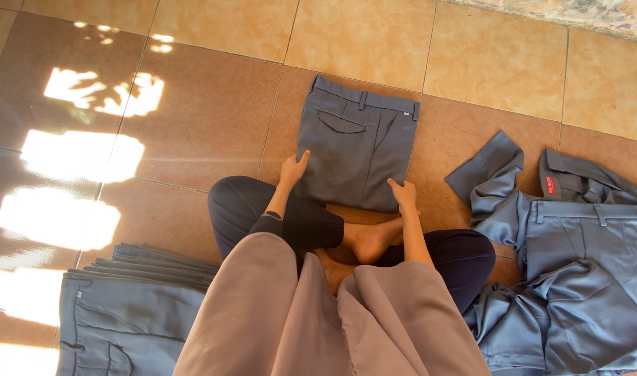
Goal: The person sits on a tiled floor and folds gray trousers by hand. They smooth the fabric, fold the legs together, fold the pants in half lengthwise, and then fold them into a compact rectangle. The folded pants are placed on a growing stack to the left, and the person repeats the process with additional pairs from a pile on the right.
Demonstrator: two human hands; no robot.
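Left hand (293, 169) laid flat, fingers together, on near-left edge of folded grey-blue trousers (357, 143); right hand (404, 193) curled over near-right corner. Cloth judged light, soft, limp; best gripped along folded edges. Trousers spread beyond fingertips on tiled floor (214, 83).

Glossy brown and tan floor tiles (193, 111) catch bright sunlight patches (68, 160) on the left.
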